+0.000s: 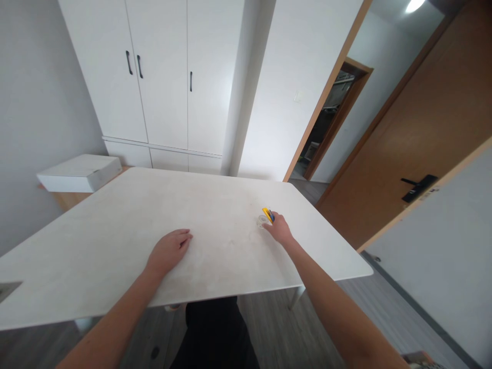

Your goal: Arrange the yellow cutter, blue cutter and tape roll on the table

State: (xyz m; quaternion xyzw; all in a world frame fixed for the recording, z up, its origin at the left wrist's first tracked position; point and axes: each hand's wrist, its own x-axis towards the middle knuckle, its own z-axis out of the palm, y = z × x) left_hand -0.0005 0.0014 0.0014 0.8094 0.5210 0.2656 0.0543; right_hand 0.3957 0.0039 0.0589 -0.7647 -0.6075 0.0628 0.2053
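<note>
On the right part of the white table (215, 205), my right hand (281, 229) is closed around a slim yellow utility knife (266, 212). Something dark blue (272, 217) shows beside the yellow, partly covered by my fingers. A clear roll of tape (262, 221) is at my thumb and fingertips; whether they grip it or only touch it, I cannot tell. My left hand (169, 251) rests palm down on the tabletop, fingers outstretched and close together, with nothing seen in it.
A white box (82, 171) sits beyond the table's left corner. White cupboards (161, 77) with black handles stand behind. To the right is an open brown door (407, 123) by a doorway. A grey inset (8, 290) lies at the table's left edge.
</note>
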